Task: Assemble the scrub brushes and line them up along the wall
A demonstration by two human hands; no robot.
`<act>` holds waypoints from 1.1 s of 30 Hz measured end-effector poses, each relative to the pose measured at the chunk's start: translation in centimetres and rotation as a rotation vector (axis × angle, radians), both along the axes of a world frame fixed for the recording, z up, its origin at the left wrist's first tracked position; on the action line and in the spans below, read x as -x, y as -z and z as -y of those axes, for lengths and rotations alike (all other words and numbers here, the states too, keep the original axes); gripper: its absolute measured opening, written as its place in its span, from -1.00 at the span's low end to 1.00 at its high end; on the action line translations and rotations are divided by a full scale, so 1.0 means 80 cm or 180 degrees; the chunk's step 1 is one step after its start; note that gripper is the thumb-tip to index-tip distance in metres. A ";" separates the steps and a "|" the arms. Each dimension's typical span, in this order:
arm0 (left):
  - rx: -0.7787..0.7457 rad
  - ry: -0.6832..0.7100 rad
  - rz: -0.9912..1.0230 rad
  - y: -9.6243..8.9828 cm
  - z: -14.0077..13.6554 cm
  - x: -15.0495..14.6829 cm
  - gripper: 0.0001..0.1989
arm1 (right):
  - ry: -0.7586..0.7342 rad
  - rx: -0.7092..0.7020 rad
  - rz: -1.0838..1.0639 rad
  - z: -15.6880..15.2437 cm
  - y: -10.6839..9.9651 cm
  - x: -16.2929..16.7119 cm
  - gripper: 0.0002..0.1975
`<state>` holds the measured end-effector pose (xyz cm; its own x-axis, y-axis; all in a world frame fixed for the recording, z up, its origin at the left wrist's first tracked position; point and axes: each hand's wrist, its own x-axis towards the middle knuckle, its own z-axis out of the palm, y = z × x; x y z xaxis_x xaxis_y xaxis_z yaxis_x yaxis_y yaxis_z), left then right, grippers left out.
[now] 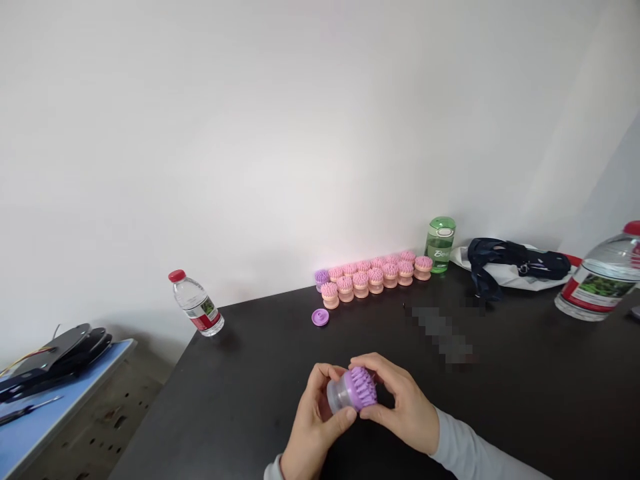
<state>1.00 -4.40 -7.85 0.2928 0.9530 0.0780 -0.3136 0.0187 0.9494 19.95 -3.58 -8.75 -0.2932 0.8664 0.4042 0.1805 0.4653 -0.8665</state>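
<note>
Between my two hands, above the black table, is a purple bristled scrubber brush [361, 389] with a clear, see-through body, tilted onto its side. My left hand [320, 417] grips the clear body, thumb below and fingers above. My right hand [400, 403] pinches the purple bristled head from the other side. Farther back, a loose purple round disc [321, 317] with a small knob in its middle lies flat. Behind it, several pink scrubber brushes [375, 281] stand in two rows, and one purple scrubber brush [321, 280] stands at their left end.
A red-capped water bottle [197, 303] stands at the table's left edge, a larger bottle [600, 280] at the right. By the wall are a green bottle [441, 245] and a dark strapped pouch [523, 259] on white material. A blue-topped surface [55, 407] with a screwdriver adjoins at left.
</note>
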 end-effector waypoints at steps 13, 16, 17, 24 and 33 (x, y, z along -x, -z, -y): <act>-0.0173 0.0171 -0.0637 0.001 -0.005 0.011 -0.71 | -0.0320 -0.0006 -0.0227 -0.003 0.009 -0.004 -0.31; -0.0674 -0.0048 -0.1320 0.005 -0.010 0.015 -0.71 | -0.0247 0.0031 -0.0116 -0.003 0.016 -0.003 -0.31; -0.0770 -0.0152 -0.1487 0.006 -0.011 0.017 -0.68 | -0.0246 0.0026 -0.0077 -0.004 0.018 -0.003 -0.28; -0.0364 -0.0738 -0.0387 -0.009 -0.023 0.035 -0.39 | 0.0227 -0.0171 0.0788 -0.066 0.017 0.013 -0.45; -0.0136 -0.1658 0.0177 -0.012 -0.041 0.056 -0.43 | 0.0619 -0.0333 0.2195 -0.170 0.011 0.116 -0.55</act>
